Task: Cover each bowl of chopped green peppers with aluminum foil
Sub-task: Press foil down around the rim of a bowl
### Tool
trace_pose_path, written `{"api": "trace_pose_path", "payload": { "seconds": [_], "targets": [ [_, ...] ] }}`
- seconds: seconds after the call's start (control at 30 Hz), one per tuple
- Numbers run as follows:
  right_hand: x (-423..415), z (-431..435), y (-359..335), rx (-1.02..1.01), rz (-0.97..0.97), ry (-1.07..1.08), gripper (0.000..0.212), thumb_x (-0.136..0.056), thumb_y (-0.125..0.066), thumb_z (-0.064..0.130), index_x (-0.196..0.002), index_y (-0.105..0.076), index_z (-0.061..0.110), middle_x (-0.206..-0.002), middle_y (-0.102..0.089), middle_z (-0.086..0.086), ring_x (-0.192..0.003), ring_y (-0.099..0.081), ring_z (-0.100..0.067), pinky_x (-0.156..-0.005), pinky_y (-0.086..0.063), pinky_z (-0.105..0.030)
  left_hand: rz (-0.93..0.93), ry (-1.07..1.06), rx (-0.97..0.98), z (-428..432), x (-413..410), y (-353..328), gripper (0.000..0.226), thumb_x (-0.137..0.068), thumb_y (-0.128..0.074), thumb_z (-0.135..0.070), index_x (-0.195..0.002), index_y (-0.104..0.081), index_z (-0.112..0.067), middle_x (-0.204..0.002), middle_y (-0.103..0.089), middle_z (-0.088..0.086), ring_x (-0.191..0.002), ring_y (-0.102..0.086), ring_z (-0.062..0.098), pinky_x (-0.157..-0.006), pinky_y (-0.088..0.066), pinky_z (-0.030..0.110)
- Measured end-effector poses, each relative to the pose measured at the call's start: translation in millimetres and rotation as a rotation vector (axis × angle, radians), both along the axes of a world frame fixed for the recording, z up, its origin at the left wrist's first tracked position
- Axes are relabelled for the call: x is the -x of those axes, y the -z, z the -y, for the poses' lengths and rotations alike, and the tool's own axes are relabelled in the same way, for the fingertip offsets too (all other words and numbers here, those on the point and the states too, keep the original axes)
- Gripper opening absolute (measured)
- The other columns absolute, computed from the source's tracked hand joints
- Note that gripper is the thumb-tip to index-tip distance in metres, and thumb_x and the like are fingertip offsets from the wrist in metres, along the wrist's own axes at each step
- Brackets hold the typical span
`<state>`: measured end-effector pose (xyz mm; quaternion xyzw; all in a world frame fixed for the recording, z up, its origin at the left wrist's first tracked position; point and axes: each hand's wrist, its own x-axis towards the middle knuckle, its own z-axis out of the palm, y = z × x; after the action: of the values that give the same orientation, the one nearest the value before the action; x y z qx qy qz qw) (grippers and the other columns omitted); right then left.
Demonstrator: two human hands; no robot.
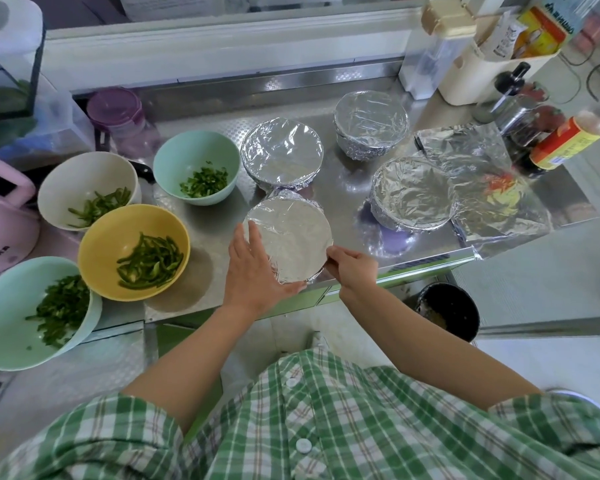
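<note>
The foil-covered bowl (291, 237) at the worktop's (187, 289) front edge is pressed by the spread left hand (253, 271), its right rim pinched by the right hand (352, 270).

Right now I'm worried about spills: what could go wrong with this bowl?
The foil-covered bowl sits close to the front edge of the counter; the left hand pressing its side and the right hand pinching its rim could nudge it off. The thin foil may also tear under the pinching fingers.
</note>
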<state>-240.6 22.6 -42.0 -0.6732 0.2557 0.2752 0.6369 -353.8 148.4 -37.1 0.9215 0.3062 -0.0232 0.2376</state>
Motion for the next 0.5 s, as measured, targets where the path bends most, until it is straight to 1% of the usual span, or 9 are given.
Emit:
{"api": "trace_pose_path", "payload": {
  "seconds": [0.07, 0.17, 0.23, 0.3, 0.37, 0.43, 0.5],
  "targets": [
    [0, 3, 0, 0.003, -0.001, -0.002, 0.005, -0.082, -0.072, -0.001, -0.086, -0.073, 0.002, -0.089, -0.074, -0.018, -0.081, -0.072, -0.029, -0.081, -0.059, -0.036, 0.0, 0.005, 0.01, 0, 0, 0, 0.149, -0.053, -0.069, -0.08, -0.154, 0.007, -0.001, -0.16, 0.002, 0.024, -0.148, -0.004, 0.039, -0.121, -0.011, 0.045],
    [2, 0, -5, -0.011, -0.013, 0.016, 0.009, -0.084, -0.07, -0.002, -0.092, -0.072, -0.003, -0.087, -0.073, -0.017, -0.078, -0.072, -0.028, -0.081, -0.059, -0.035, -0.007, -0.008, 0.007, 1, -1, 0, 0.149, -0.054, -0.068, -0.081, -0.154, 0.007, -0.001, -0.16, 0.003, 0.024, -0.148, -0.003, 0.039, -0.121, -0.01, 0.045],
    [1, 1, -9, -0.044, -0.04, 0.034, 0.0, -0.084, -0.069, -0.002, -0.084, -0.07, -0.002, -0.084, -0.071, -0.017, -0.076, -0.071, -0.028, -0.082, -0.058, -0.035, -0.015, -0.017, 0.007, 2, -2, 0, 0.149, -0.053, -0.066, -0.082, -0.154, 0.007, -0.001, -0.16, 0.003, 0.025, -0.148, -0.004, 0.04, -0.121, -0.011, 0.045],
    [1, 3, -8, -0.056, -0.07, 0.033, 0.01, -0.084, -0.07, -0.002, -0.075, -0.067, 0.001, -0.084, -0.07, -0.018, -0.078, -0.069, -0.029, -0.085, -0.058, -0.037, -0.004, -0.021, 0.016, 2, -2, -1, 0.149, -0.052, -0.066, -0.082, -0.154, 0.007, -0.001, -0.16, 0.001, 0.025, -0.147, -0.006, 0.04, -0.12, -0.012, 0.045],
    [7, 4, -7, -0.041, -0.108, 0.004, 0.013, -0.082, -0.071, -0.001, -0.07, -0.066, 0.001, -0.087, -0.071, -0.019, -0.081, -0.069, -0.029, -0.086, -0.058, -0.04, 0.007, -0.025, 0.017, 1, -1, 0, 0.149, -0.053, -0.069, -0.082, -0.154, 0.006, -0.001, -0.16, 0.0, 0.024, -0.147, -0.007, 0.04, -0.12, -0.015, 0.046],
    [13, 2, -3, -0.042, -0.132, -0.016, 0.012, -0.082, -0.072, -0.001, -0.071, -0.067, 0.002, -0.09, -0.073, -0.02, -0.084, -0.071, -0.029, -0.086, -0.058, -0.04, 0.011, -0.018, 0.005, 2, 0, 0, 0.149, -0.055, -0.071, -0.081, -0.154, 0.006, -0.001, -0.16, 0.0, 0.025, -0.147, -0.007, 0.041, -0.12, -0.017, 0.048],
    [16, 1, -4, -0.062, -0.139, -0.004, 0.009, -0.083, -0.072, 0.001, -0.075, -0.068, 0.002, -0.088, -0.073, -0.019, -0.085, -0.072, -0.029, -0.085, -0.058, -0.037, 0.019, -0.024, 0.014, 5, 0, -1, 0.148, -0.056, -0.073, -0.08, -0.155, 0.006, -0.002, -0.16, 0.001, 0.025, -0.146, -0.008, 0.041, -0.119, -0.018, 0.047]
  ]
}}
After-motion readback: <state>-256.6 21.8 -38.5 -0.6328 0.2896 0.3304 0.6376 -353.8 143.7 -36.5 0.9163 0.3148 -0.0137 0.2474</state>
